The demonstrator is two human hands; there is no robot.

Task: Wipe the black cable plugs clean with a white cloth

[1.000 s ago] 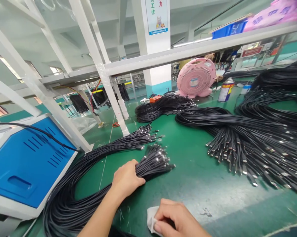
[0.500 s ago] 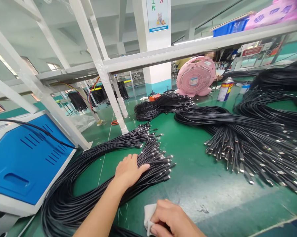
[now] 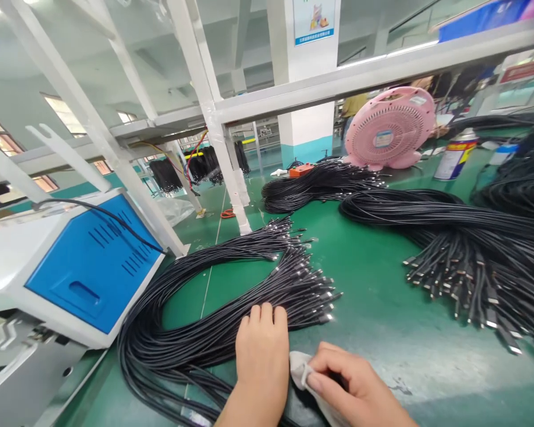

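Observation:
My left hand [image 3: 264,344] is at the near edge of a thick bundle of black cables [image 3: 204,329], its fingers curled down over them. The fingertips are hidden, so how many cables it grips I cannot tell. The bundle loops round on the left, and its metal-tipped connector ends [image 3: 322,293] fan out to the right. Just right of the left hand, my right hand [image 3: 349,379] is closed on a whitish cloth [image 3: 300,365], pinched between thumb and fingers. Something dark lies under the cloth, partly hidden by the hands.
A blue-and-white machine [image 3: 93,273] stands at left beside white frame posts [image 3: 224,148]. More black cable bundles [image 3: 466,261] spread over the green table [image 3: 360,249] at right. Behind them are a pink fan [image 3: 389,133], a spray can [image 3: 456,155] and an orange box [image 3: 301,170].
My left hand has drawn back from the middle of the bundle to its near edge, fingers now curled. The right hand with the cloth is close beside it. The view has shifted left.

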